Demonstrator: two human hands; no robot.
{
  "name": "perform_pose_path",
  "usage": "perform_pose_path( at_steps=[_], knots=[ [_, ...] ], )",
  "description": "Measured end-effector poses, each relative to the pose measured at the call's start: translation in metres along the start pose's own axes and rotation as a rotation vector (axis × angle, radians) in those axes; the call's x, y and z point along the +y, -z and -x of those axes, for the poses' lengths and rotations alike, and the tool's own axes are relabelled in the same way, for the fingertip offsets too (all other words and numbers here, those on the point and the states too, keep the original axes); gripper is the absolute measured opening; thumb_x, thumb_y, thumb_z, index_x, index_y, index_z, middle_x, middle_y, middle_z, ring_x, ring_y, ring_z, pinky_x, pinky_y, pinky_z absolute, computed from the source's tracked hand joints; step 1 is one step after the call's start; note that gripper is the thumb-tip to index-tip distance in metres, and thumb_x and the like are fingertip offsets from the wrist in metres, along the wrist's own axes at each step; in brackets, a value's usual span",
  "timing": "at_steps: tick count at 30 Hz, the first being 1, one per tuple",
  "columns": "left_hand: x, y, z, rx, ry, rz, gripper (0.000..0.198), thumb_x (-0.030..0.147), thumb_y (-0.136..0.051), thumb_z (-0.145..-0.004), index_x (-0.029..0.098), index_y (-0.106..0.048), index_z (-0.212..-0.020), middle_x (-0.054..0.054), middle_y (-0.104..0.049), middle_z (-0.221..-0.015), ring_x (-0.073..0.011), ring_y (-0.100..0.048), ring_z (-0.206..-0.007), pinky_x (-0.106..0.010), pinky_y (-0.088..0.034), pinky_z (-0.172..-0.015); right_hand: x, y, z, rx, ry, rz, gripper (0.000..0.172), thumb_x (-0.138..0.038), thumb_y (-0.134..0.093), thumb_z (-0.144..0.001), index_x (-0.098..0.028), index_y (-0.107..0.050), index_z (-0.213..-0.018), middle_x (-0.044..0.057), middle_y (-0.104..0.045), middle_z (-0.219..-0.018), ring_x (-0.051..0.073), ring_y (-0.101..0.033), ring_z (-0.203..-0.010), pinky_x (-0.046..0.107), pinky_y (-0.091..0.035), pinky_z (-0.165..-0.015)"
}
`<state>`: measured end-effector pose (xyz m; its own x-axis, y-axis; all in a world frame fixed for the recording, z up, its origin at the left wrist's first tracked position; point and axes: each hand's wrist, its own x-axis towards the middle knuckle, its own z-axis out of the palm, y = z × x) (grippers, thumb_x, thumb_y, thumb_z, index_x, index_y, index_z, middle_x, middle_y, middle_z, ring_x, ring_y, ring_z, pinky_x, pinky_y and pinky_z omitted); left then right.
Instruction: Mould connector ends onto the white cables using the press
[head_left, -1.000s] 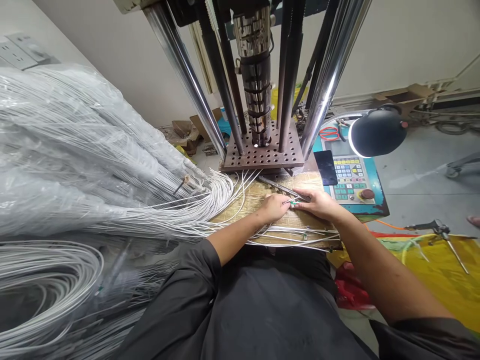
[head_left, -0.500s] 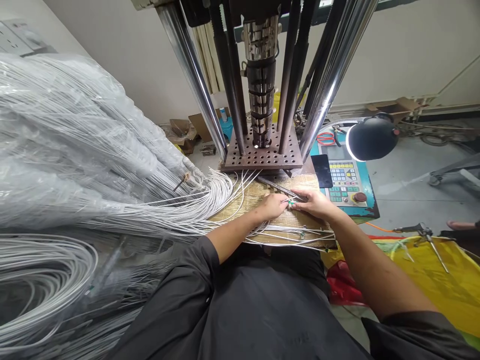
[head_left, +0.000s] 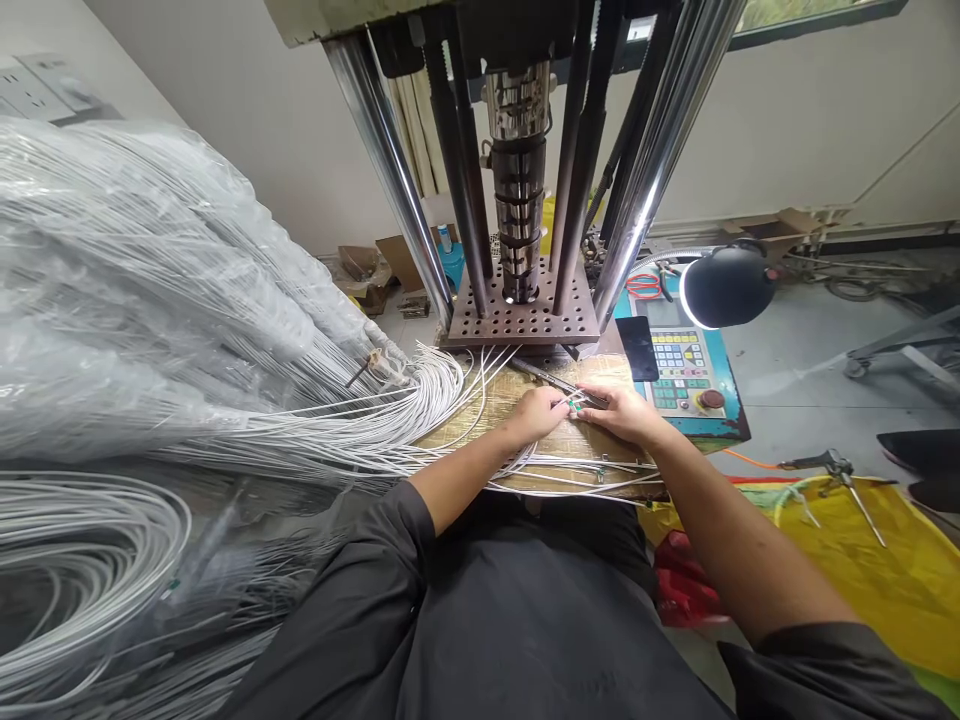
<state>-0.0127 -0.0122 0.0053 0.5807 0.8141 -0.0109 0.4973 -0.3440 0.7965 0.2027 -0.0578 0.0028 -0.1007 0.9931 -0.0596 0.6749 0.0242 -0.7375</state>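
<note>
My left hand (head_left: 538,414) is closed, with its fingertips pinched on the end of a white cable over the bench. Facing it, my right hand (head_left: 619,412) has thumb and fingers closed at a small green-and-white piece (head_left: 575,407) between the two hands. The exact parts under the fingertips are too small to make out. Beneath both hands is the worn tan bench top (head_left: 480,415). White cables (head_left: 439,405) curve in from the left in a thick bundle, and several lie along the bench's near edge. Just beyond the fingers rests a dark metal bar (head_left: 551,376).
A press with a perforated steel plate (head_left: 491,327) stands behind the bench. To the right are a teal control panel (head_left: 686,365), a black lamp (head_left: 731,287) and red-handled scissors (head_left: 643,287). Plastic-wrapped cable bundles (head_left: 135,250) fill the left; a yellow bag (head_left: 877,560) lies right.
The head view has shifted slightly, so the press and panel sit a little lower and left. Both hands stay together at the small green-and-white piece, with only slight finger movement.
</note>
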Motion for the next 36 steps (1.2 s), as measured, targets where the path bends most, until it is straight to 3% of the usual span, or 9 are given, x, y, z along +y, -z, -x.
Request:
perform_pose_path(
  at_steps=[4, 7, 11, 14, 16, 22, 36],
  knots=[
    [-0.011, 0.011, -0.007, -0.035, 0.097, 0.298, 0.023, 0.029, -0.06, -0.089, 0.012, -0.07, -0.077, 0.0, -0.064, -0.069, -0.0107, -0.051, -0.062, -0.023, -0.039, -0.062, -0.003, 0.002, 0.0, 0.002, -0.005, 0.012, 0.06, -0.043, -0.075, -0.08, -0.024, -0.068, -0.136, 0.007, -0.071, -0.131, 0.03, -0.065, -0.124, 0.046, -0.048, -0.113],
    [-0.011, 0.018, -0.009, -0.027, 0.155, 0.38, 0.027, 0.03, -0.054, -0.094, 0.012, -0.065, -0.077, -0.002, -0.066, -0.072, -0.0094, -0.053, -0.061, -0.023, -0.043, -0.064, -0.001, 0.002, -0.001, -0.008, -0.002, 0.038, 0.062, -0.044, -0.075, -0.079, -0.024, -0.067, -0.137, 0.007, -0.072, -0.129, 0.03, -0.066, -0.122, 0.046, -0.048, -0.112],
    [-0.003, 0.026, 0.0, 0.006, 0.062, 0.018, 0.029, 0.028, -0.049, -0.096, 0.015, -0.067, -0.079, -0.002, -0.066, -0.073, -0.0123, -0.053, -0.063, -0.025, -0.042, -0.064, 0.002, 0.001, -0.001, 0.0, 0.014, 0.053, 0.062, -0.044, -0.075, -0.079, -0.024, -0.066, -0.138, 0.007, -0.071, -0.132, 0.03, -0.065, -0.124, 0.046, -0.046, -0.114],
    [0.002, 0.03, 0.01, -0.069, -0.028, -0.298, 0.026, 0.026, -0.05, -0.094, 0.018, -0.073, -0.083, -0.004, -0.068, -0.08, -0.0161, -0.057, -0.072, -0.027, -0.043, -0.069, 0.004, 0.0, 0.0, 0.007, -0.001, 0.064, 0.063, -0.046, -0.074, -0.079, -0.025, -0.066, -0.138, 0.007, -0.07, -0.133, 0.029, -0.064, -0.125, 0.046, -0.047, -0.113],
    [0.003, 0.03, 0.015, -0.116, -0.03, -0.388, 0.028, 0.027, -0.05, -0.095, 0.018, -0.075, -0.087, -0.005, -0.07, -0.085, -0.0176, -0.058, -0.076, -0.028, -0.044, -0.071, 0.005, 0.0, 0.0, 0.001, -0.012, 0.078, 0.064, -0.047, -0.074, -0.079, -0.025, -0.065, -0.138, 0.007, -0.07, -0.134, 0.03, -0.064, -0.125, 0.045, -0.047, -0.112],
    [0.006, 0.028, 0.016, -0.153, 0.01, -0.42, 0.032, 0.028, -0.046, -0.098, 0.019, -0.076, -0.092, -0.006, -0.071, -0.088, -0.0183, -0.061, -0.079, -0.028, -0.045, -0.072, 0.009, 0.0, -0.001, 0.004, -0.007, 0.076, 0.063, -0.049, -0.075, -0.079, -0.028, -0.066, -0.138, 0.006, -0.072, -0.131, 0.03, -0.066, -0.12, 0.046, -0.049, -0.111],
    [-0.001, 0.027, 0.009, -0.089, 0.075, -0.338, 0.03, 0.027, -0.049, -0.094, 0.021, -0.079, -0.094, -0.005, -0.074, -0.092, -0.0194, -0.063, -0.08, -0.029, -0.048, -0.073, 0.001, -0.001, 0.002, 0.015, -0.028, 0.075, 0.06, -0.048, -0.073, -0.08, -0.028, -0.067, -0.136, 0.006, -0.069, -0.135, 0.032, -0.063, -0.126, 0.049, -0.048, -0.112]
  ],
)
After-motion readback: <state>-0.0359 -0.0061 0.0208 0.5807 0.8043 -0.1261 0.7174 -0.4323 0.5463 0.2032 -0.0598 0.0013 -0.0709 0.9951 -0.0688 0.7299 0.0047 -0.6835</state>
